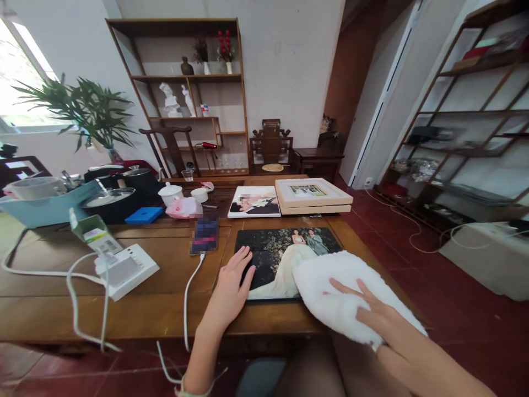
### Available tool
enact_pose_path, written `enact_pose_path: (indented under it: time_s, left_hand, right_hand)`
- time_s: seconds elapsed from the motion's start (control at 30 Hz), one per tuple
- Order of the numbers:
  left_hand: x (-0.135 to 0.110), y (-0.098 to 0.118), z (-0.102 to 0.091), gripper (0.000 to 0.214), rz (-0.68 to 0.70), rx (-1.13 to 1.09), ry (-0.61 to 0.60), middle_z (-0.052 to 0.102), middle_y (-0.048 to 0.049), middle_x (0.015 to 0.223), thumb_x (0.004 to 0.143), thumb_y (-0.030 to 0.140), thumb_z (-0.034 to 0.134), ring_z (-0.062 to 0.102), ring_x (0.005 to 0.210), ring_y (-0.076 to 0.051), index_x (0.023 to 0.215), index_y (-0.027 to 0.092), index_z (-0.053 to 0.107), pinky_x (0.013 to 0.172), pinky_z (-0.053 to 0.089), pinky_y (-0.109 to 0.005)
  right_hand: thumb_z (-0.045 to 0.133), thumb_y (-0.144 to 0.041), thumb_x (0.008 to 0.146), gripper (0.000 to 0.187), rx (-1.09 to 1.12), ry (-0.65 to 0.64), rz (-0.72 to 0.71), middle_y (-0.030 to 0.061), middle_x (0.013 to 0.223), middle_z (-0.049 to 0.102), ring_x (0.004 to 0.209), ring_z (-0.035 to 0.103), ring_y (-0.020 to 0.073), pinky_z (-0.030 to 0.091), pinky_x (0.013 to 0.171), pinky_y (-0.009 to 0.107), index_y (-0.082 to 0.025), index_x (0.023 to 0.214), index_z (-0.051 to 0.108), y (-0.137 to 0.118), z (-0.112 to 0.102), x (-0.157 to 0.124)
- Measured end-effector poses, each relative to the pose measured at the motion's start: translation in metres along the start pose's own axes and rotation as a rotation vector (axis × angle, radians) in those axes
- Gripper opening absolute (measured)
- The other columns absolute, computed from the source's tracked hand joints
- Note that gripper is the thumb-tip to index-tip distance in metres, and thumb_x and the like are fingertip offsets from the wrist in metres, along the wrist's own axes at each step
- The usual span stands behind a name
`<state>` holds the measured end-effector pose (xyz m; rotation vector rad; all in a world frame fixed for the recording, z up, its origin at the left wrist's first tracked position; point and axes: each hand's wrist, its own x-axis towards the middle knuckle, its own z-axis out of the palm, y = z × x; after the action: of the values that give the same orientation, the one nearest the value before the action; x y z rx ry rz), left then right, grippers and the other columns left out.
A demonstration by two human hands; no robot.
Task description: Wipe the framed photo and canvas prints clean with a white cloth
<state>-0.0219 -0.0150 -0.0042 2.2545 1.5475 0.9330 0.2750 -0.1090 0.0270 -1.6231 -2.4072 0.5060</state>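
A dark wedding photo panel (270, 259) lies flat on the wooden table, showing two people and a long white dress. My left hand (236, 281) rests on its left edge with fingers stretched out, steadying nothing else. My right hand (372, 311) grips a fluffy white towel (330, 278), its fingers sunk partly into the pile. The towel covers the panel's lower right part and hangs past the table's front right edge. Behind the panel are a white-edged photo print (254, 202) and a stack of light wooden picture frames (314, 198).
A phone (204, 236) with a white charging cable (188, 300) lies left of the panel. Further left are an opened white box (132, 270), a blue box (144, 215), a white teapot (170, 193), a dark pan (108, 204) and a light-blue tray (37, 207).
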Motion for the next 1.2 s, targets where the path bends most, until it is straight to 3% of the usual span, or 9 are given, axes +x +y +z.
enact_pose_path:
  time_s: [0.1, 0.27, 0.37, 0.5, 0.6, 0.73, 0.97, 1.07, 1.2]
  left_hand:
    - [0.0, 0.0, -0.001, 0.035, -0.003, -0.004, -0.005, 0.043, -0.0098, 0.136, 0.089, 0.028, 0.037, 0.033, 0.13, -0.019, 0.12, 0.019, 0.05, 0.104, 0.03, -0.044]
    - [0.0, 0.0, -0.001, 0.035, 0.0, 0.0, -0.01, 0.044, -0.0094, 0.136, 0.089, 0.028, 0.037, 0.033, 0.13, -0.019, 0.121, 0.019, 0.05, 0.104, 0.03, -0.044]
    - [-0.001, 0.0, -0.001, 0.036, -0.014, -0.006, -0.011, 0.043, -0.0094, 0.136, 0.09, 0.029, 0.036, 0.034, 0.13, -0.019, 0.121, 0.019, 0.05, 0.104, 0.03, -0.044]
    - [0.0, 0.001, -0.002, 0.034, -0.006, -0.019, 0.007, 0.045, -0.0085, 0.135, 0.089, 0.028, 0.038, 0.035, 0.128, -0.02, 0.119, 0.02, 0.051, 0.104, 0.031, -0.044]
    - [0.0, 0.002, -0.002, 0.034, -0.017, -0.021, 0.001, 0.045, -0.0094, 0.135, 0.089, 0.028, 0.038, 0.035, 0.129, -0.02, 0.119, 0.019, 0.051, 0.104, 0.031, -0.043]
    - [0.0, 0.002, -0.001, 0.034, -0.021, -0.03, 0.001, 0.044, -0.0087, 0.136, 0.089, 0.028, 0.038, 0.034, 0.129, -0.02, 0.12, 0.02, 0.05, 0.104, 0.03, -0.044]
    - [0.0, -0.001, 0.0, 0.035, -0.011, -0.017, -0.004, 0.043, -0.009, 0.137, 0.089, 0.028, 0.037, 0.033, 0.13, -0.019, 0.121, 0.019, 0.05, 0.104, 0.031, -0.042]
    - [0.0, 0.0, 0.0, 0.035, -0.002, -0.018, 0.003, 0.043, -0.0085, 0.136, 0.089, 0.027, 0.037, 0.033, 0.13, -0.019, 0.122, 0.02, 0.05, 0.104, 0.031, -0.042]
    - [-0.001, 0.0, 0.0, 0.035, 0.014, -0.023, 0.021, 0.045, -0.0087, 0.136, 0.089, 0.026, 0.038, 0.035, 0.129, -0.02, 0.121, 0.02, 0.05, 0.103, 0.032, -0.042]
  right_hand:
    - [0.037, -0.008, 0.062, 0.055, -0.012, -0.022, 0.036, -0.0056, 0.143, 0.028, 0.133, 0.012, 0.0291, 0.025, 0.105, 0.049, -0.027, 0.11, 0.058, 0.002, -0.006, 0.022]
    - [0.036, -0.014, 0.072, 0.039, -0.035, 0.074, 0.041, 0.008, 0.122, 0.055, 0.125, 0.036, 0.0294, 0.03, 0.1, 0.046, -0.018, 0.105, 0.058, 0.012, -0.019, 0.088]
    - [0.035, -0.013, 0.073, 0.033, -0.057, 0.119, -0.027, 0.0092, 0.102, 0.064, 0.109, 0.05, 0.0277, 0.031, 0.096, 0.043, -0.017, 0.096, 0.058, 0.02, -0.029, 0.124]
    - [0.035, -0.012, 0.073, 0.028, -0.086, 0.169, -0.048, 0.0084, 0.093, 0.065, 0.098, 0.054, 0.0258, 0.032, 0.094, 0.041, -0.017, 0.089, 0.058, 0.026, -0.032, 0.148]
    - [0.035, -0.01, 0.072, 0.033, -0.102, 0.192, -0.045, 0.0099, 0.105, 0.062, 0.107, 0.05, 0.0258, 0.023, 0.101, 0.045, -0.017, 0.096, 0.056, 0.022, -0.023, 0.142]
    - [0.035, -0.005, 0.066, 0.039, -0.126, 0.19, -0.084, 0.013, 0.133, 0.044, 0.129, 0.028, 0.025, 0.014, 0.106, 0.05, -0.015, 0.097, 0.055, 0.003, -0.005, 0.103]
    - [0.038, -0.003, 0.053, 0.049, -0.061, -0.018, -0.136, 0.0029, 0.145, 0.025, 0.135, 0.008, 0.0256, 0.006, 0.107, 0.056, -0.02, 0.093, 0.06, -0.043, 0.007, 0.029]
    - [0.037, -0.002, 0.053, 0.049, -0.061, -0.03, -0.172, 0.0037, 0.144, 0.029, 0.135, 0.01, 0.0239, 0.005, 0.107, 0.056, -0.02, 0.092, 0.06, -0.048, 0.007, 0.03]
    - [0.037, -0.003, 0.06, 0.039, -0.085, 0.078, -0.146, 0.0146, 0.139, 0.036, 0.133, 0.018, 0.0246, 0.012, 0.106, 0.053, -0.016, 0.089, 0.059, -0.04, 0.004, 0.064]
